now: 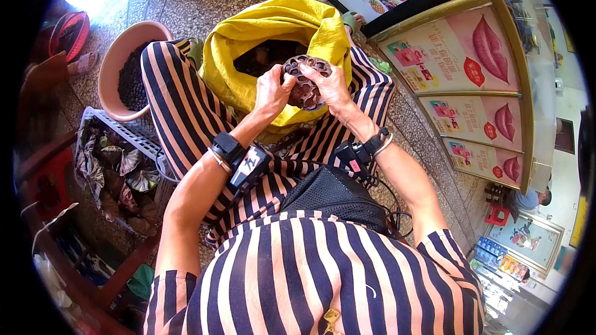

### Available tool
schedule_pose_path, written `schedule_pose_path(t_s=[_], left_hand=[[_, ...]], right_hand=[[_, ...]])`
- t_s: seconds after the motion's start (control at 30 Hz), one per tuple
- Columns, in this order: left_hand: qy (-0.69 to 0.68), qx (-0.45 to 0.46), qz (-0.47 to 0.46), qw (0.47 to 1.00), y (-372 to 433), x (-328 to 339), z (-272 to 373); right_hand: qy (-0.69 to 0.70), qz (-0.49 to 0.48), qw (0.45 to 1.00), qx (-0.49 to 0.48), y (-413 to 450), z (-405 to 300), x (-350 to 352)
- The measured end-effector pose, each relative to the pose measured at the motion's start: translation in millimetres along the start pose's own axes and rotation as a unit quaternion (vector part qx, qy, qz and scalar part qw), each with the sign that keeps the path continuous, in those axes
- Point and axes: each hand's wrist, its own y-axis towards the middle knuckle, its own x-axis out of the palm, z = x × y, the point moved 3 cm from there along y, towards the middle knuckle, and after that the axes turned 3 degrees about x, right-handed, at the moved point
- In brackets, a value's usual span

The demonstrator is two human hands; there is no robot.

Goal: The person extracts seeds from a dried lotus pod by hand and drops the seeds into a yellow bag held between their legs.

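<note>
Both hands hold a dried brown lotus seed pod [307,90] over the near edge of an open yellow sack [223,63]. My left hand [272,88] grips the pod's left rim, thumb at its edge. My right hand [330,86] holds its right side, with the thumb on the pitted face. Some pits hold dark seeds; others look hollow. Dark contents, too shadowed to name, lie inside the sack, which stands between my legs. To the left, a pink plastic basin [108,67] holds many dark lotus seeds [132,81].
A grey plastic basket [123,125] of lotus pod husks [132,163] stands left, near a red wooden frame [125,270]. A gold-framed display counter [526,102] borders the right side. A red basket [77,37] stands at the upper left. Another person [531,199] is far off at right.
</note>
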Motion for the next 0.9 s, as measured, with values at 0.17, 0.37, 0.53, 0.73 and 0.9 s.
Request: schedule_pose_path(t_s=[0.17,0.37,0.53,0.73,0.9], left_hand=[[-0.007,-0.033,0.002,0.999,1,4,-5],[-0.258,-0.146,-0.043,0.954,6,7,-16],[-0.660,-0.245,-0.157,0.693,1,13,-14],[-0.494,-0.244,-0.123,0.825,-2,20,-24],[-0.085,0.061,-0.037,0.994,5,12,-15]], right_hand=[[0.006,0.030,0.999,0.013,0,4,4],[0.117,-0.012,0.985,0.126,8,12,0],[0.248,-0.106,0.917,0.295,11,14,-14],[0.269,-0.100,0.920,0.269,7,22,-20],[0.108,-0.049,0.978,0.173,12,12,-31]])
